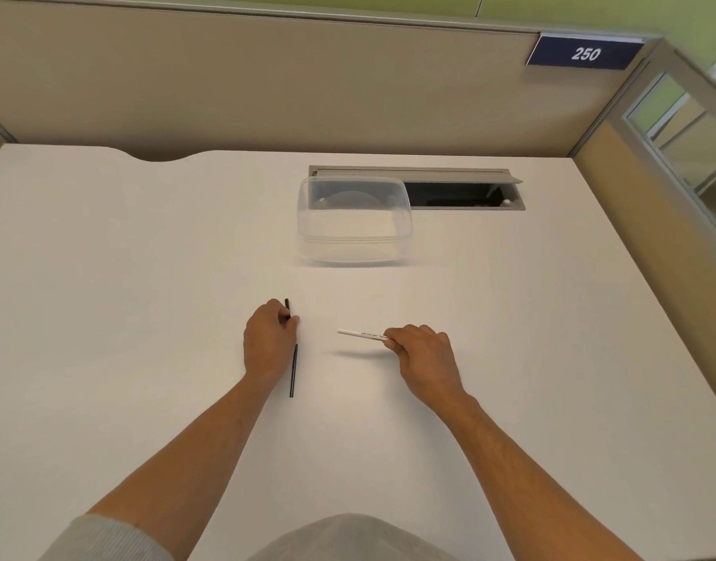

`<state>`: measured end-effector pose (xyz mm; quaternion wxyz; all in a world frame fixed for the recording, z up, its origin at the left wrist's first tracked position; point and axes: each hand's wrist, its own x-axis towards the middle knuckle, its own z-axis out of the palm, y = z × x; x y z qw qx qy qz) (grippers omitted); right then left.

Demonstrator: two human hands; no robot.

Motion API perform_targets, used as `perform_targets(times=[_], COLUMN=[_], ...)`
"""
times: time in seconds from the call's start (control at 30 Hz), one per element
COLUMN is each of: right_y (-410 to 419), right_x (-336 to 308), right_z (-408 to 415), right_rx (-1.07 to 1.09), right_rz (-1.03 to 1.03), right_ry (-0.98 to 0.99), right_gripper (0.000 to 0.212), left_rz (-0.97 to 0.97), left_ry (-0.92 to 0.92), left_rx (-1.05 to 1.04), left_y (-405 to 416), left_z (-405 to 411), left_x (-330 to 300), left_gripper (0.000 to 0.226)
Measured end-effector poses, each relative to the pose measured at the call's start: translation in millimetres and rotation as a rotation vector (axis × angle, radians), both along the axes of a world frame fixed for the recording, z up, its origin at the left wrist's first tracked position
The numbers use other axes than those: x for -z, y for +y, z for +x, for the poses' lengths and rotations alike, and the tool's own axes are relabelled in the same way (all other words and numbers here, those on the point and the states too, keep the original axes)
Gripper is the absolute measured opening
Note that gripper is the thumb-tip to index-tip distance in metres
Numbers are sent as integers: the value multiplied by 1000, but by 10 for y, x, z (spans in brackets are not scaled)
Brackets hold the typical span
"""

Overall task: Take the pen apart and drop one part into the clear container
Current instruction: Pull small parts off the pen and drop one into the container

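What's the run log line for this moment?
left hand: holds thin black ink refill | right hand: holds white pen barrel | clear plastic container: empty | part drop: pending

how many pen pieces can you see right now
2: a thin black refill pinched in the left hand, and a white barrel held in the right hand. Smaller parts may be hidden.

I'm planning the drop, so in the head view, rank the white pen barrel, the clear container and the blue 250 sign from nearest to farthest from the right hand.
From the right hand:
1. White pen barrel, pinched in its fingers, pointing left.
2. Clear container, ahead, slightly left.
3. Blue 250 sign, far right on the partition.
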<state>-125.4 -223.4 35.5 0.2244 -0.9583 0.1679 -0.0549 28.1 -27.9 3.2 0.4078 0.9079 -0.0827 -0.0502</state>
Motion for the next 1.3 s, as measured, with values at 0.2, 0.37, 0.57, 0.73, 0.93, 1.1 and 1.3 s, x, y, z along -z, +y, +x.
perform_targets(times=[0.2,0.37,0.57,0.73,0.93,1.1,1.3], right_y=[-5,3,-16,16,69,122,116], right_x=[31,24,-2,-21,9,-75,-142], right_z=[-9,-11,-34,-115,-197,-222,-170], right_rx=[-11,-23,-42,-5,-70,23,33], right_rz=[1,6,31,130,372,933,1254], right_ry=[0,-1,11,-1,-12,-25,-64], right_gripper=[18,19,20,23,44,34,32], left_rz=[33,29,115,276,395,436,473], left_ry=[-28,5,-117,-258,-270,-234,-208], left_rx=[39,34,27,94,257,288,303], left_y=[45,58,124,331,567,653,644], left_z=[35,53,-53,-211,-294,-332,-309], left_x=[74,78,0,31,174,258,307], left_gripper=[12,19,17,22,38,51,55])
